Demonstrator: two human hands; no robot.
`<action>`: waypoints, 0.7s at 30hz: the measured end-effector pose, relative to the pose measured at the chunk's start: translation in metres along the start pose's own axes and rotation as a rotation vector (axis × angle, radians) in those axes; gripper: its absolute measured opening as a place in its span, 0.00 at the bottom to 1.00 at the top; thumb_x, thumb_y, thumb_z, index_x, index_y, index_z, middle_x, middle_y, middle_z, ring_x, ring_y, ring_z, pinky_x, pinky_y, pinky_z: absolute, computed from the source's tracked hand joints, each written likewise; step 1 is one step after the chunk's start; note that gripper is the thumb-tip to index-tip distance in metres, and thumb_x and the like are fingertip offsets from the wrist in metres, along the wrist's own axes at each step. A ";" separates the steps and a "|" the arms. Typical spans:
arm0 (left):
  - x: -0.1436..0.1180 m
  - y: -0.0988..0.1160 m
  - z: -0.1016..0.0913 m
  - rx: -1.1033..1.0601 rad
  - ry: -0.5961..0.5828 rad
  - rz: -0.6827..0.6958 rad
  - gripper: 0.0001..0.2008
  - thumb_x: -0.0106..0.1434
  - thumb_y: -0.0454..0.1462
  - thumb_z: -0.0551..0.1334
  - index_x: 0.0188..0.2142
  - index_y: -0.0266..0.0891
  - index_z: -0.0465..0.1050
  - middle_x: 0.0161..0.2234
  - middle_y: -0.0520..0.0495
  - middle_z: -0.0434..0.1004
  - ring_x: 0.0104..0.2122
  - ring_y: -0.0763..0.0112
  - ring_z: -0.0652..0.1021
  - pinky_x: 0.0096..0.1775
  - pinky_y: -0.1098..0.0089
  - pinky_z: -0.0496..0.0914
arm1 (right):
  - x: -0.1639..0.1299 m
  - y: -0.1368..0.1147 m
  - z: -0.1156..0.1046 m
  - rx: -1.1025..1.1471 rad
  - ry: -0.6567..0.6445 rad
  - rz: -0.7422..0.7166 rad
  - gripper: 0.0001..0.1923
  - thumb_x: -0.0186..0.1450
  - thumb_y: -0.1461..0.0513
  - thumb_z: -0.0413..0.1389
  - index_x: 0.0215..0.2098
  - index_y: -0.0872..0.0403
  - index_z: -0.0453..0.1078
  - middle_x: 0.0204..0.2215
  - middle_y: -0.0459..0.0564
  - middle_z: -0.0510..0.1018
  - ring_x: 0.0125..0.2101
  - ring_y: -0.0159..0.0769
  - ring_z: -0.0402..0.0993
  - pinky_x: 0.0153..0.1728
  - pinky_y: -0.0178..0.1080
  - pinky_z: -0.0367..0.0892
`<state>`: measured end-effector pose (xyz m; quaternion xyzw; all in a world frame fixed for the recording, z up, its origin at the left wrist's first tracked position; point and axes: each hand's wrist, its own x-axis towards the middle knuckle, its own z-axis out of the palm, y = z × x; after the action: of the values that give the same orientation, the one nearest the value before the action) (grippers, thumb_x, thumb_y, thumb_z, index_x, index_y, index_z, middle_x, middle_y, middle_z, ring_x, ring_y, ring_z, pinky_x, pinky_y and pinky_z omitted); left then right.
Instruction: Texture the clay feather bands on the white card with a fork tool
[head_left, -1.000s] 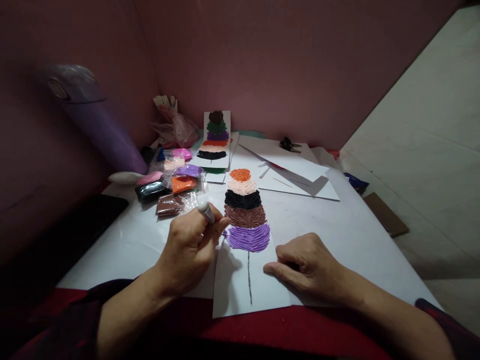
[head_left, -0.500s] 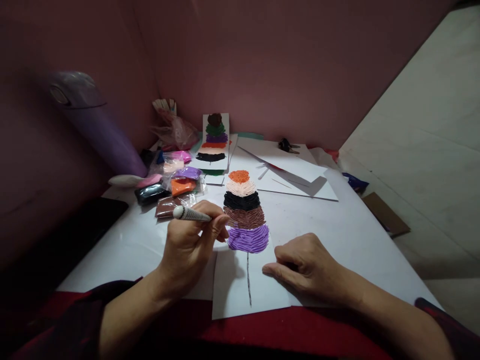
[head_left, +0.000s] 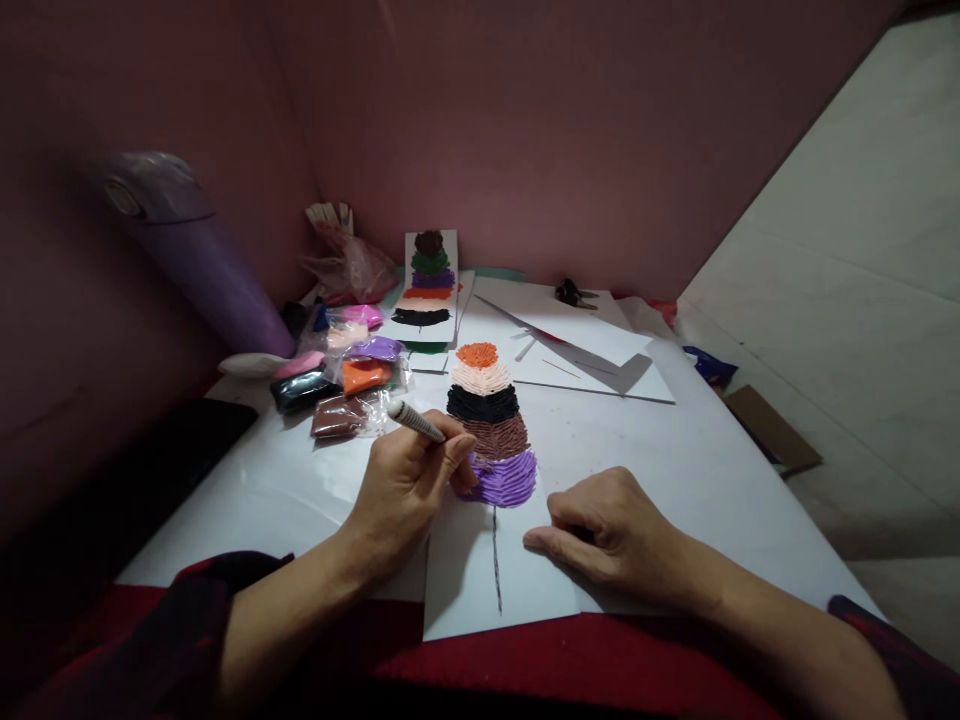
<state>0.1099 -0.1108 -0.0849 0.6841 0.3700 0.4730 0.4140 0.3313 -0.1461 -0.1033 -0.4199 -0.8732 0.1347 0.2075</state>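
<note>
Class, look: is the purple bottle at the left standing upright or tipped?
Tipped: the purple bottle leans, its cap up-left and its base down-right near the clay packets.

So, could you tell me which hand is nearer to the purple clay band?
Left. The left hand touches the purple clay band; the right hand rests apart, beside it.
</note>
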 end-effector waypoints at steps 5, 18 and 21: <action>0.000 -0.003 -0.001 0.030 -0.002 0.017 0.09 0.66 0.35 0.57 0.30 0.35 0.69 0.22 0.50 0.72 0.21 0.76 0.74 0.25 0.72 0.71 | 0.000 0.001 0.000 0.003 0.013 0.000 0.23 0.64 0.59 0.56 0.15 0.56 0.56 0.14 0.37 0.49 0.17 0.23 0.45 0.22 0.34 0.42; 0.002 -0.001 -0.006 0.162 0.036 0.002 0.09 0.66 0.36 0.56 0.29 0.36 0.68 0.19 0.51 0.72 0.20 0.75 0.74 0.25 0.73 0.71 | -0.001 0.001 0.001 0.006 0.009 0.006 0.23 0.64 0.58 0.56 0.15 0.56 0.56 0.13 0.37 0.51 0.17 0.23 0.45 0.22 0.34 0.42; 0.002 -0.002 -0.009 0.230 0.050 0.032 0.09 0.65 0.36 0.56 0.29 0.36 0.68 0.18 0.51 0.72 0.19 0.76 0.73 0.24 0.72 0.70 | -0.001 0.002 0.001 0.018 0.007 0.004 0.23 0.64 0.59 0.56 0.15 0.56 0.56 0.14 0.37 0.51 0.17 0.23 0.45 0.22 0.34 0.42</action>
<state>0.1017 -0.1063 -0.0837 0.7209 0.4210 0.4510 0.3157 0.3327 -0.1458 -0.1057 -0.4202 -0.8704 0.1417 0.2140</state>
